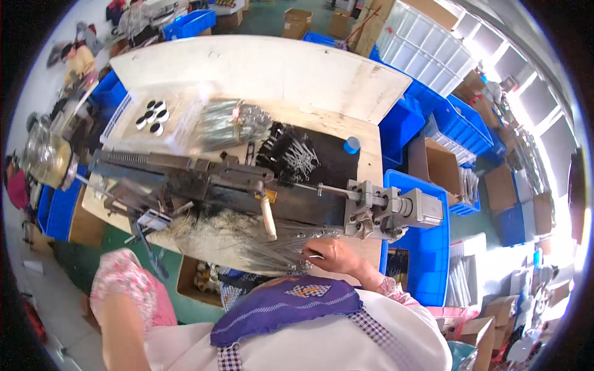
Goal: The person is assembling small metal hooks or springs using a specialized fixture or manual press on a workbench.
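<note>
My right hand (331,255) is closed at the near edge of the bench, with fingers curled round a thin metal wire (316,256); only a short shiny piece shows. Beside its fingertips lies a loose heap of long thin metal wires (263,247), their ends bunched near the hand. My left forearm (124,331) is bent back toward the lower edge, its floral sleeve at the elbow, and the hand is out of view. Beyond the wires runs a long metal bench machine (216,179), with a pale-handled lever (268,216) and a clamp block (365,213) at its right end.
On the bench are small metal parts (300,157) on a dark mat, a blue cap (351,145), plastic-wrapped bundles (223,123) and a white tray (117,139) of black-and-white round pieces. A white board (260,68) closes the far side. A blue bin (436,272) stands right; a cardboard box (192,281) sits below.
</note>
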Tool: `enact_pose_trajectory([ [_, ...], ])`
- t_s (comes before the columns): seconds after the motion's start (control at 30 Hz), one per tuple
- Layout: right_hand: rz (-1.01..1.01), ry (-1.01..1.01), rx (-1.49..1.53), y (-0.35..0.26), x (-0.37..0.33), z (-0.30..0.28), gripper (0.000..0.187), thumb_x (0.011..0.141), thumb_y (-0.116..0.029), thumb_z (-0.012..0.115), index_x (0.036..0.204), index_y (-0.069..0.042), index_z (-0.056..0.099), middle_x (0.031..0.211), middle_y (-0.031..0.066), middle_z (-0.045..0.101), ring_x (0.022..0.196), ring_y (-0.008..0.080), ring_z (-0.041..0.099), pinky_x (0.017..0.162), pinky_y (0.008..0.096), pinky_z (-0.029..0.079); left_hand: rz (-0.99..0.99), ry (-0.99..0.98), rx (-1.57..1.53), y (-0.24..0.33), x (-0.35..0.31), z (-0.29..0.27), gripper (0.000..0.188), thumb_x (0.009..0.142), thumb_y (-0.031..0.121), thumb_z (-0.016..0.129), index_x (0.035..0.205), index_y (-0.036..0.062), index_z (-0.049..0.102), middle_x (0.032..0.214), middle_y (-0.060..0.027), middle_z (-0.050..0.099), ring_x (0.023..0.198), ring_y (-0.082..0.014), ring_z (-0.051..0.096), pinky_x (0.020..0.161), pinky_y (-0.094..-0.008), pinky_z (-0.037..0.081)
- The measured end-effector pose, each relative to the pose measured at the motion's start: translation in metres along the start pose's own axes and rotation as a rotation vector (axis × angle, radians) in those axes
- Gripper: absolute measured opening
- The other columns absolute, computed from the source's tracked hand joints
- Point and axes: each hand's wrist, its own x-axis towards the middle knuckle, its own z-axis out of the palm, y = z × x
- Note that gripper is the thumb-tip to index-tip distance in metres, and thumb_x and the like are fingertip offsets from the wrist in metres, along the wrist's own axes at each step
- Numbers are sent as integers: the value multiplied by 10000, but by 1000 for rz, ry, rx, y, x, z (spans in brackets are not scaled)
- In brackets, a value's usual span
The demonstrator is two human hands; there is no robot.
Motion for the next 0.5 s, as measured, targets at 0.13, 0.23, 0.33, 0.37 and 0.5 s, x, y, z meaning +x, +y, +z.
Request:
enact_pose_trajectory([
  [0.13,70,98,-19,-9,-12,-11,161,844,-185,665,936,-63,614,805,127,644,745,305,646,646,385,506,117,167,170,-95,101,21,216,910,180,598,1068,33,607,1042,-66,622,974,-187,583,983,-405,433],
  [0.23,269,190,102,-22,-32,-30,120,795,-82,698,895,-31,656,821,121,668,680,223,647,615,323,504,222,348,310,-102,121,20,198,909,179,623,1043,34,623,1008,-58,640,938,-185,606,966,-395,460],
  [0.33,196,241,110,-32,-31,-40,128,792,-80,705,894,-27,650,788,104,655,630,203,623,580,302,480,42,426,142,-121,129,-31,197,934,200,593,1029,34,640,1035,-42,658,908,-158,610,982,-441,456],
  [0.37,164,282,90,-29,-31,-39,113,785,-64,708,865,-27,636,756,93,638,591,182,591,554,289,452,38,440,141,-124,128,-36,197,934,200,593,1029,34,640,1035,-42,658,908,-158,610,982,-441,456],
  [0.5,121,423,270,-30,-32,-48,104,758,-17,708,795,-29,611,710,85,605,551,151,530,502,284,385,34,527,248,-131,136,-37,140,929,185,611,984,62,651,989,-16,656,894,-138,610,949,-414,478],
])
